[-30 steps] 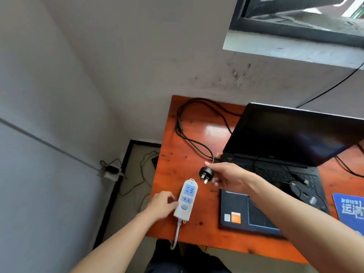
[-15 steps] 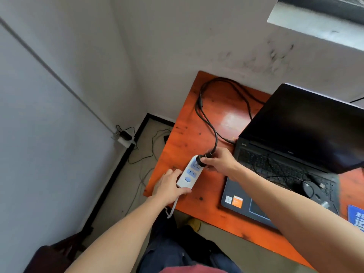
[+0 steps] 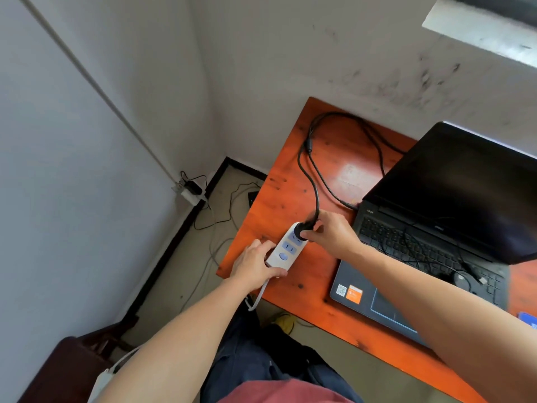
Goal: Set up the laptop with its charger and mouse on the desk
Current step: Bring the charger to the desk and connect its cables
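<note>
A white power strip (image 3: 286,251) with blue sockets lies near the left front corner of the orange desk (image 3: 313,175). My left hand (image 3: 254,264) grips its near end. My right hand (image 3: 329,231) pinches the black charger plug (image 3: 305,226), which sits on the strip's far socket. The black charger cable (image 3: 315,181) loops over the desk back to the open black laptop (image 3: 453,216). A black wired mouse (image 3: 460,282) lies on the laptop's keyboard with its cord spread over the keys.
A blue mouse pad (image 3: 529,319) shows at the right edge. Walls close off the left and back. On the floor to the left lie a wall adapter (image 3: 191,189) and loose cables (image 3: 229,205). A dark chair (image 3: 72,370) stands at lower left.
My right hand carried the plug from above the desk down onto the strip's far socket. My left hand closed round the strip's near end. The camera tilted down and left.
</note>
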